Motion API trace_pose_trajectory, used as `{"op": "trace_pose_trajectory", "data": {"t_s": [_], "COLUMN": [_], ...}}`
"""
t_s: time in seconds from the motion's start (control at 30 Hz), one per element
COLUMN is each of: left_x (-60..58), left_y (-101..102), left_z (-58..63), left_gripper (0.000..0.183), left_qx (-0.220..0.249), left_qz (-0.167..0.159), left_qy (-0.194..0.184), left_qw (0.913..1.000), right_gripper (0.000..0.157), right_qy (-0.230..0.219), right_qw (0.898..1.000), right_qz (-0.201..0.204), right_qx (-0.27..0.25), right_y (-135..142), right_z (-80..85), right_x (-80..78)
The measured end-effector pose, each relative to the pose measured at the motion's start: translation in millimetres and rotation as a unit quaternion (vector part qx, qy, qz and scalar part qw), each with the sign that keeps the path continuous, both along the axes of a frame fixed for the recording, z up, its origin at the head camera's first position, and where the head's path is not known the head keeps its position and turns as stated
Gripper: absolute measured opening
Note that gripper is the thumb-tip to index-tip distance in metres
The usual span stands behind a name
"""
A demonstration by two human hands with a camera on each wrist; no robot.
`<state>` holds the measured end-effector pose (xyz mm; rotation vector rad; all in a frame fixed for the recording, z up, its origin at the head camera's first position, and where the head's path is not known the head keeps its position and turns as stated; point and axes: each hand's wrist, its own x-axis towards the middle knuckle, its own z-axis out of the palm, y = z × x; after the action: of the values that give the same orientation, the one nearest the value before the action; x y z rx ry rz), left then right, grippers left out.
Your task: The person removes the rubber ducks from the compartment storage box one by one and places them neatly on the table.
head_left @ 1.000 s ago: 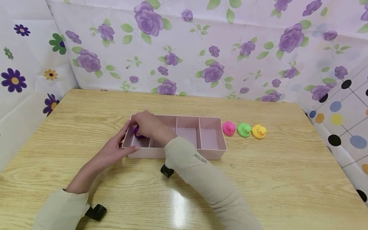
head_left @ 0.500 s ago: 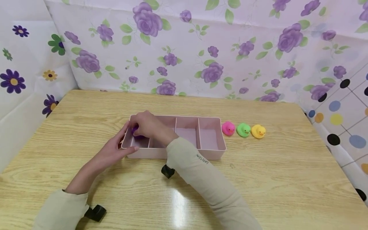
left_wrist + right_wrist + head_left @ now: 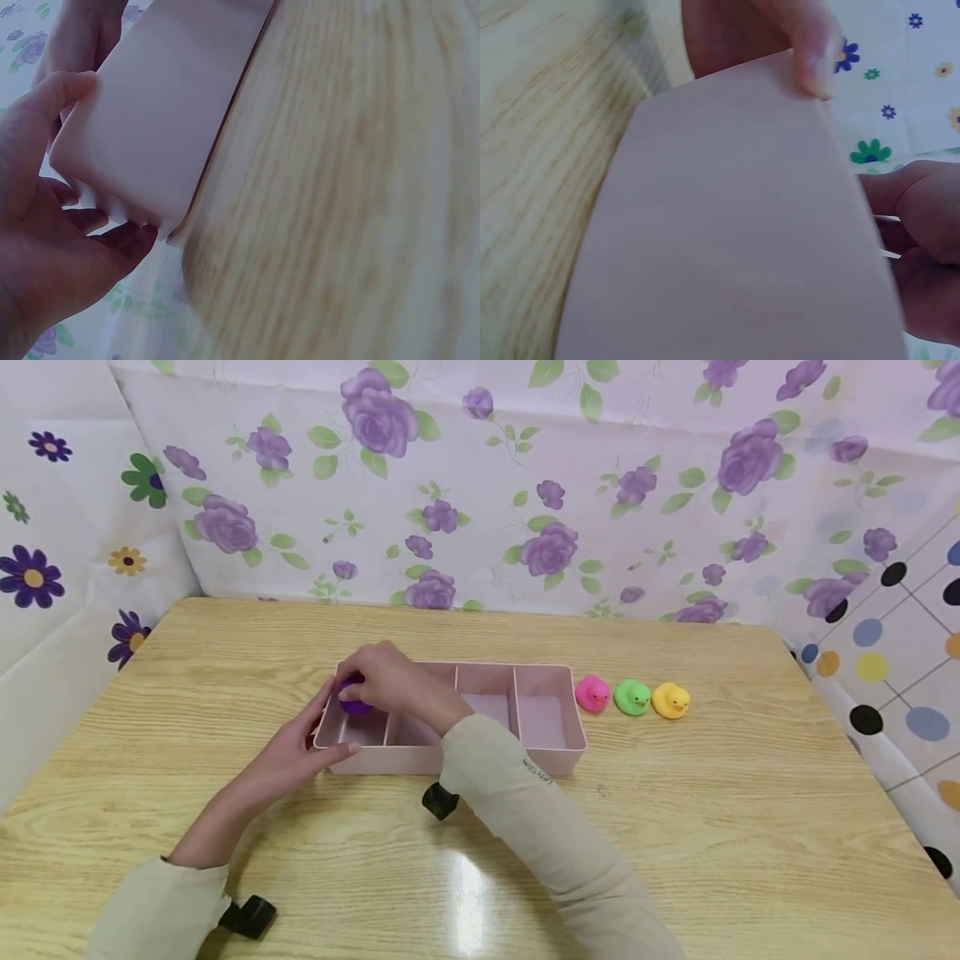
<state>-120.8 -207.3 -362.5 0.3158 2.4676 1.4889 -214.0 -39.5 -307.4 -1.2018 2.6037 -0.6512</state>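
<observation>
A pink divided box [image 3: 450,760] stands lengthwise on the table. My left hand [image 3: 288,752] holds its left end, thumb on the front rim and fingers against the end wall; in the left wrist view, these fingers curl around the box's end. My right hand [image 3: 390,681] reaches over the leftmost compartment and grips a purple rounded toy [image 3: 358,707] there, thumb and fingers around it. The hand covers part of the toy, so its full shape is hidden. In the right wrist view, the box's front wall [image 3: 720,210] fills the middle and the right hand's fingers are behind it.
Beside the box's right end sit three toy ducks in a row: pink [image 3: 593,693], green [image 3: 632,697] and yellow [image 3: 671,701]. The wooden table [image 3: 712,843] ends at a flowered cloth [image 3: 495,510] behind. Dividers split the box into several compartments.
More of the purple toy shows now, and the right hand has risen slightly with it in the leftmost compartment. The left hand stays on the box.
</observation>
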Motion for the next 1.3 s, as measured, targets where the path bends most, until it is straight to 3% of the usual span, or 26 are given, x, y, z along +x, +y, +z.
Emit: {"op": "trace_pose_trajectory", "data": {"t_s": [0.33, 0.7, 0.93, 1.3], "left_x": [1.1, -0.1, 0.7, 0.5], "left_y": [0, 0, 1, 2], "left_z": [1.6, 0.1, -0.7, -0.9], "left_gripper": [0.097, 0.097, 0.094, 0.093], "left_qx": [0.0, 0.005, 0.008, 0.008], "left_qz": [0.005, 0.003, 0.001, 0.003], "left_qy": [0.0, 0.0, 0.009, 0.009], "left_qw": [1.0, 1.0, 0.9999, 0.9999], "right_gripper": [0.019, 0.011, 0.021, 0.024], "right_qy": [-0.002, -0.008, 0.003, 0.016], "right_qw": [1.0, 0.999, 0.998, 0.998], "right_qz": [0.017, 0.021, -0.005, 0.008], "right_qx": [-0.009, -0.035, -0.06, -0.057], "right_y": [11, 19, 30, 49], "right_z": [4.8, 3.7, 11.5, 20.2], "right_x": [5.2, 9.8, 15.6, 18.6]}}
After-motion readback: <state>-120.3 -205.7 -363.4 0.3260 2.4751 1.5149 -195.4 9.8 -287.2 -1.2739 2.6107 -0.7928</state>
